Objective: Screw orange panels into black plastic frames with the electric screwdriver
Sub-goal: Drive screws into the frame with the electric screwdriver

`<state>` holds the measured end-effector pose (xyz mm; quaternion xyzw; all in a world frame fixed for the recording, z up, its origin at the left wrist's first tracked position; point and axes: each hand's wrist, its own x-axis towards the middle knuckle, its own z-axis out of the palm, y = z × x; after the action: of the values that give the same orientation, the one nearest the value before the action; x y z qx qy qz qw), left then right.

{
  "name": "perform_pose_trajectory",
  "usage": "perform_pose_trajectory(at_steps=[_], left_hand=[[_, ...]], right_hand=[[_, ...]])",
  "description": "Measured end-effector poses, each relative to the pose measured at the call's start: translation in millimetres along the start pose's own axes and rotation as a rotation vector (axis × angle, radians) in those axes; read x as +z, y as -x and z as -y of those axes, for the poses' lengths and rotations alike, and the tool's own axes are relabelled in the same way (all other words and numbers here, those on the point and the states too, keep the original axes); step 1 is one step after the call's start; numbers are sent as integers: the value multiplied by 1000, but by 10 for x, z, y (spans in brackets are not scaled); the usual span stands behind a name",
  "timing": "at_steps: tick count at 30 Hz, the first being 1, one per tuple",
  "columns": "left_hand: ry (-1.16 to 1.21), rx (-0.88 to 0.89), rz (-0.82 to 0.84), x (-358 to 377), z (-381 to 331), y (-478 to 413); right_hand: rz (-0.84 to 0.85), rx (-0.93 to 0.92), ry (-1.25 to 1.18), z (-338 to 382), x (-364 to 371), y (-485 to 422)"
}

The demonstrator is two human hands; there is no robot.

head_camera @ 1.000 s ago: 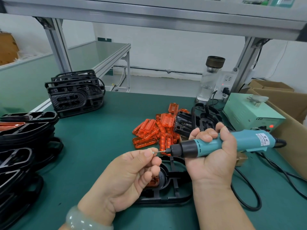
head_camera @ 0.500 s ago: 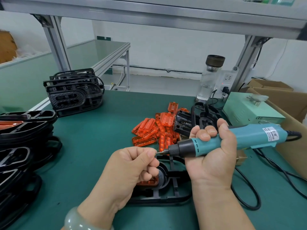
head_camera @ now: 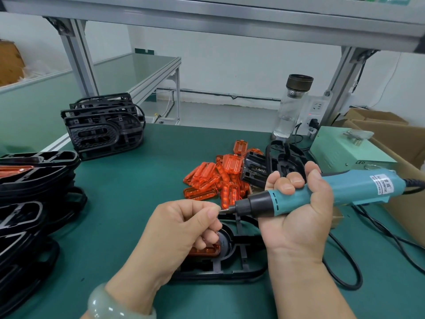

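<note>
The step in hand looks like loading a screw onto the bit (head_camera: 226, 210) of the screwdriver (head_camera: 358, 189). To do it well, the screw should sit straight on the tip before the tool leaves this level pose. The tool should then be turned upright over a hole in the orange panel (head_camera: 204, 251). After that, the freed hand should steady the black frame (head_camera: 220, 269) so it cannot twist when the motor bites. Light pressure before the trigger would probably save the plastic thread.

The left grip (head_camera: 184, 229) is clenched, with thumb and forefinger pinched together right at the bit's tip. Whatever lies between them is too small to make out. The right grip (head_camera: 296, 215) is wrapped fully round the teal body of the screwdriver. It holds the tool roughly level, with the bit pointing left and the cord trailing off towards the right edge of the surface (head_camera: 128, 203).

The frame lies flat near the front edge, under both hands, with the panel seated in its left part. Spare orange panels (head_camera: 213, 178) are heaped mid-surface. More black frames (head_camera: 30, 192) are stacked along the left edge.
</note>
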<state>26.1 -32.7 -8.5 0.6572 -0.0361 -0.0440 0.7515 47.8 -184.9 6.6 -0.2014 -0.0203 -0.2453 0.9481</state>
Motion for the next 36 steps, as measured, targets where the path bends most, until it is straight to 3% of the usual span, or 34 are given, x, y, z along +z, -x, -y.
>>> perform_pose_trajectory(at_steps=[5,9,12,16,24,36], left_hand=[[-65,39,-70,-127,-22,-20],[-651,205,-180,-278,26,-59],[-930,267,-56,-320,50,-54],[-1135,276,135,-327,86,-46],[-1263,308,208,-164,191,-61],[-1214,268,171,-152,222,-45]], right_hand=[[-18,14,-11,23,-17,-22],[-26,13,10,54,-37,-53],[-50,20,54,62,-49,-79],[-55,17,139,68,-66,-97],[-16,44,260,41,-94,-122],[92,44,476,95,-68,-114]])
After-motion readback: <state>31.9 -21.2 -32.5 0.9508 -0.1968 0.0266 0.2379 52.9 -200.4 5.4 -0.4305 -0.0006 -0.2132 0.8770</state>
